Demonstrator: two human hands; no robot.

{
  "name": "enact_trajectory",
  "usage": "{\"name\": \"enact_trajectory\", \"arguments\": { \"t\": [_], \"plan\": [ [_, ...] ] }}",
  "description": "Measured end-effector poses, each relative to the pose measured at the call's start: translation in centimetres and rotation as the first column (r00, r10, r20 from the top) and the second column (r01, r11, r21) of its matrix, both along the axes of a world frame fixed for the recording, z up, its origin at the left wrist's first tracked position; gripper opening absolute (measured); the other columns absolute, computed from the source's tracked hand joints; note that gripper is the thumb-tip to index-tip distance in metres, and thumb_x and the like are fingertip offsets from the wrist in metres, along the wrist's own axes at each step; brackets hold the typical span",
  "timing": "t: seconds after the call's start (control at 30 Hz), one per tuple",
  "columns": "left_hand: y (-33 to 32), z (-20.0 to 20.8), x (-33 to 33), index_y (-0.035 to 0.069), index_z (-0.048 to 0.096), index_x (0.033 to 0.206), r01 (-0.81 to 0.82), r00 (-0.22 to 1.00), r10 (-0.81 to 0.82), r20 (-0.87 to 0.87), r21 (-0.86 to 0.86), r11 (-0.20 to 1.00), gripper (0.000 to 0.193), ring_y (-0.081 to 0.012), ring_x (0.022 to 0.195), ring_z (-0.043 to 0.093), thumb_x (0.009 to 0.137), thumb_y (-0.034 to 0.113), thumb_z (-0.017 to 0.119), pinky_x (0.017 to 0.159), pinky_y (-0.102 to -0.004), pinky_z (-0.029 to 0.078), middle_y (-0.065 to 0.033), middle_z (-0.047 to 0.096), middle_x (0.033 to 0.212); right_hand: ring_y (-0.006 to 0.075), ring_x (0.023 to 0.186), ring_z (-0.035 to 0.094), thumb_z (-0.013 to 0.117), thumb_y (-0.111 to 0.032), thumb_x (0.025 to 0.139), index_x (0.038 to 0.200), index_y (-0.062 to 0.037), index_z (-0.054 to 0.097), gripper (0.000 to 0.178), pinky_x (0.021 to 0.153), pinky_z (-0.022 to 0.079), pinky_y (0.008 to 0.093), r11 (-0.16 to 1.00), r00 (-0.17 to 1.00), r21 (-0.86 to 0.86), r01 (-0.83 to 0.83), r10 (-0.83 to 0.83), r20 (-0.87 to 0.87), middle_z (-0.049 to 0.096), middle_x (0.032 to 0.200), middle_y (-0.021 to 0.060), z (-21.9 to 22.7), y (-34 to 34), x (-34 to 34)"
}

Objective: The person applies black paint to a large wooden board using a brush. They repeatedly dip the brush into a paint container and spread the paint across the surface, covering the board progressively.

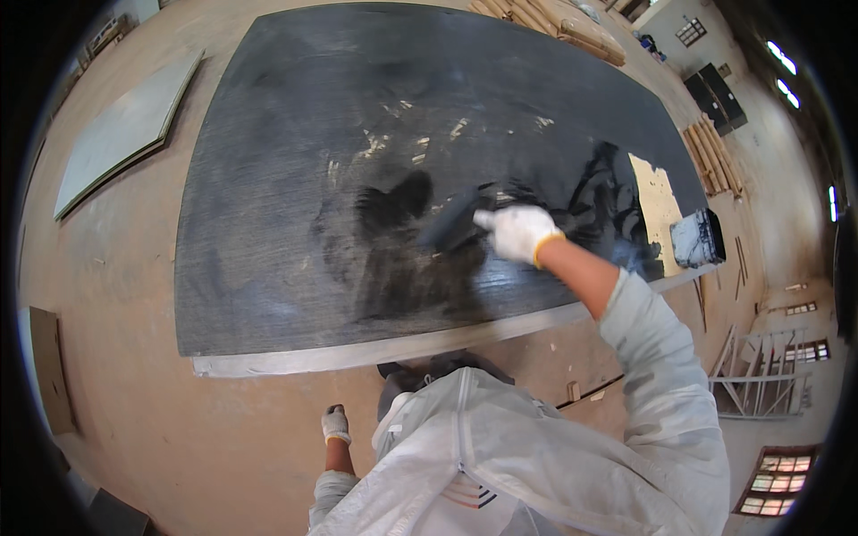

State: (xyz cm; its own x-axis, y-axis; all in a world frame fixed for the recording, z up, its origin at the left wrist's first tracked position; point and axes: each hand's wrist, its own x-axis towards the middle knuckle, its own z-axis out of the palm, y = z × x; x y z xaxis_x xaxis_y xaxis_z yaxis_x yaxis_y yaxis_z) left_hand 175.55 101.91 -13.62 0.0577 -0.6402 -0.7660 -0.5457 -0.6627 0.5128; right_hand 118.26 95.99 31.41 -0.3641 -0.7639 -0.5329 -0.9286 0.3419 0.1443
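Note:
A large dark-coated panel (268, 223) lies in front of me, with wet black streaks and a few pale spots near its middle. My right hand (518, 234), in a white knit glove with a yellow cuff, is closed around a dark brush-like tool (451, 221). Motion blurs this tool, which lies against the panel's surface. At the panel's right edge stands a paint-smeared whitish tub (693, 241), beside a ragged pale yellow patch (657, 192). Low at my left side hangs my left hand (335, 422), its gloved fingers curled and darkly stained, away from the panel.
A grey board (130, 129) lies on the floor at the left, and a brown-edged panel (52, 366) stands nearer. Bundled brown rolls (563, 29) lie beyond the panel, with more brown rolls (712, 156) to its right. A metal frame (760, 380) stands at the right wall.

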Motion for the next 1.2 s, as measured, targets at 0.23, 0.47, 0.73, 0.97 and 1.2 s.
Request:
{"name": "enact_trajectory", "arguments": {
  "t": [0.23, 0.47, 0.73, 0.97, 1.2],
  "plan": [
    [2.0, 0.4, -1.0, 0.002, 0.080, 0.112, 0.165, 0.984, -0.161, 0.076, -0.046, 0.985, 0.031, -0.0272, 0.090, 0.074, 0.096, 0.025, 0.069, 0.083, -0.0425, 0.057, -0.0166, 0.080, 0.098, 0.0344, 0.120, 0.074, 0.048, -0.011, 0.098, 0.154, -0.0173, 0.060, 0.057, 0.101, 0.058, 0.0486, 0.999, 0.997, -0.028, -0.043, 0.044, 0.064, 0.077, 0.129, 0.0153, 0.4, -0.6, 3.2],
    [2.6, 3.0, -0.6, 0.000, 0.080, 0.113, 0.064, 0.996, -0.062, 0.065, -0.020, 0.998, 0.031, -0.0250, 0.089, 0.072, 0.095, 0.023, 0.068, 0.081, -0.0407, 0.056, -0.0141, 0.079, 0.098, 0.0360, 0.115, 0.076, 0.051, -0.012, 0.097, 0.149, -0.0177, 0.062, 0.053, 0.096, 0.059, 0.0498, 0.993, 0.993, 0.098, -0.063, 0.053, 0.104, 0.077, 0.124, 0.0210, 1.9, 3.7, 4.7],
    [3.2, 3.6, 0.3, 0.000, 0.081, 0.111, 0.112, 0.983, -0.111, 0.147, 0.001, 0.994, 0.031, -0.0273, 0.092, 0.074, 0.093, 0.023, 0.070, 0.082, -0.0424, 0.058, -0.0163, 0.081, 0.101, 0.0359, 0.128, 0.070, 0.054, -0.021, 0.098, 0.158, -0.0196, 0.056, 0.060, 0.105, 0.056, 0.0488, 0.977, 0.976, -0.005, 0.214, -0.214, -0.044, 0.072, 0.139, 0.0203, 0.1, 6.0, -2.5],
    [1.7, 2.9, 0.9, 0.000, 0.081, 0.110, 0.104, 0.989, -0.100, 0.109, -0.034, 0.994, 0.030, -0.0267, 0.091, 0.073, 0.094, 0.022, 0.069, 0.082, -0.0410, 0.057, -0.0155, 0.081, 0.100, 0.0374, 0.130, 0.068, 0.052, -0.021, 0.100, 0.158, -0.0220, 0.056, 0.058, 0.108, 0.055, 0.0489, 0.990, 0.990, 0.003, 0.142, -0.142, 0.020, 0.070, 0.143, 0.0182, 0.7, 3.9, -4.5],
    [2.0, 4.5, -1.9, 0.001, 0.081, 0.111, -0.031, 0.999, 0.034, 0.026, -0.125, 0.992, 0.030, -0.0263, 0.091, 0.073, 0.094, 0.023, 0.070, 0.083, -0.0398, 0.058, -0.0163, 0.081, 0.101, 0.0398, 0.112, 0.076, 0.053, -0.019, 0.101, 0.153, -0.0196, 0.060, 0.052, 0.096, 0.060, 0.0503, 0.997, 0.997, 0.038, -0.065, 0.063, 0.039, 0.077, 0.121, 0.0216, 0.8, 4.0, -1.7]
  ]
}}
